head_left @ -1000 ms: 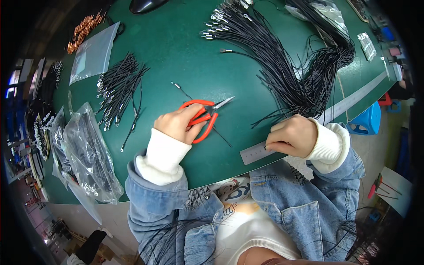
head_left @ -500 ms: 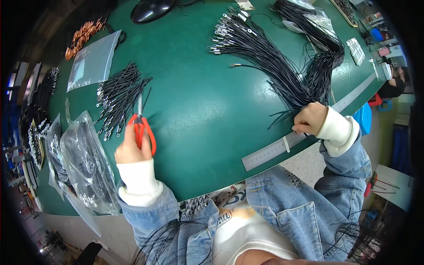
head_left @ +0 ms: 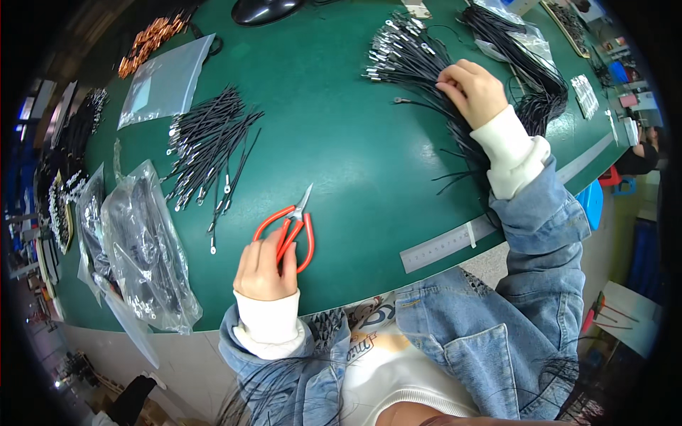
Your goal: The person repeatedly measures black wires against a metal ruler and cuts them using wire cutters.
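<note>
Red-handled scissors (head_left: 302, 238) are in my left hand (head_left: 266, 271), low over the left part of the table, blades pointing away and partly apart. My right hand (head_left: 479, 92) is closed over a long bundle of black wires (head_left: 426, 84), just below the silver ring terminals at their far end. Its fingertips press together against the wires, and what lies between them is hidden. One wire with a terminal (head_left: 408, 101) sticks out left of the bundle. Left of the scissors lies a pile of short black wires (head_left: 213, 145) with ring terminals, several pieces loose at its near side.
A steel ruler (head_left: 440, 248) runs along the near right table edge. Plastic bags of black parts (head_left: 145, 245) lie at the left edge. Farther back are a flat clear bag (head_left: 167, 82), copper-coloured parts (head_left: 153, 44) and a black glossy object (head_left: 266, 8). More black wires (head_left: 543, 92) lie at right.
My right hand has moved from the near end of the bundle by the ruler up toward the terminals. My left hand brought the scissors right and nearer, away from the pile; several short wires there shifted.
</note>
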A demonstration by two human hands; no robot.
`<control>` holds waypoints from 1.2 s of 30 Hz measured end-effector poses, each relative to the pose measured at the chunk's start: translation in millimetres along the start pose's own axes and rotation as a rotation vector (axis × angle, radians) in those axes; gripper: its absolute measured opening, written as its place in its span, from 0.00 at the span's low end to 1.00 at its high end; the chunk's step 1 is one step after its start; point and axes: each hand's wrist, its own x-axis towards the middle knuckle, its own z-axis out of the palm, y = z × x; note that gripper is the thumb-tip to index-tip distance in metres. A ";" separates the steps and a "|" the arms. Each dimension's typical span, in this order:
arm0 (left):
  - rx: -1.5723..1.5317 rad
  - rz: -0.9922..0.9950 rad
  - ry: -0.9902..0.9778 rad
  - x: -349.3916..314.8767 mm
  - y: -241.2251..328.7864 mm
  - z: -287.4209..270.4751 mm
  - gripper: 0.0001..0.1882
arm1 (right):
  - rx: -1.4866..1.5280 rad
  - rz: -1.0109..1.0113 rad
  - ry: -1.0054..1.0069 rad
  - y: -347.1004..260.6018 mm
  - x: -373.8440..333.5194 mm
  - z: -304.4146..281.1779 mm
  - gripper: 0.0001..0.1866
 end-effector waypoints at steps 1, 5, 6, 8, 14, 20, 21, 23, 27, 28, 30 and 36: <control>-0.003 -0.011 -0.014 -0.9 0.5 0.7 0.12 | -0.020 -0.026 0.037 1.5 0.0 -0.3 0.04; 0.017 0.020 0.014 -1.2 1.3 0.1 0.13 | 0.233 0.103 0.018 -4.0 1.4 -8.0 0.04; 0.016 0.068 0.039 -0.9 2.3 1.9 0.14 | 0.476 0.180 -0.022 -3.0 -0.7 -10.8 0.04; -0.020 0.084 0.037 -1.3 7.0 2.6 0.14 | 1.003 0.332 -0.129 -6.9 -3.7 -17.9 0.07; -0.168 0.176 -0.030 -7.3 23.4 5.8 0.15 | 1.002 0.360 -0.704 -36.9 -16.5 -56.9 0.12; -0.505 -0.009 -0.116 -15.4 41.3 25.1 0.25 | 0.835 0.264 -0.859 -52.7 -52.1 -64.4 0.11; -0.659 -0.150 -0.093 -15.2 45.9 28.2 0.28 | 0.842 0.274 -0.865 -51.3 -58.7 -64.4 0.11; -0.673 -0.139 -0.125 -13.1 47.2 33.6 0.34 | 0.831 0.104 -0.916 -50.4 -70.3 -64.7 0.10; -0.433 0.356 -0.226 -10.2 50.3 45.1 0.25 | 0.809 0.099 -0.981 -52.6 -88.2 -64.4 0.08; -0.419 0.390 -0.256 -10.8 51.7 48.3 0.24 | 0.789 0.106 -0.990 -50.6 -94.3 -62.4 0.08; -0.385 0.427 -0.274 -13.7 54.8 53.8 0.22 | 0.789 0.121 -0.992 -48.8 -102.2 -58.8 0.08; -0.348 0.480 -0.268 -20.8 46.7 57.9 0.17 | 0.723 0.147 -1.006 -51.6 -106.2 -54.7 0.07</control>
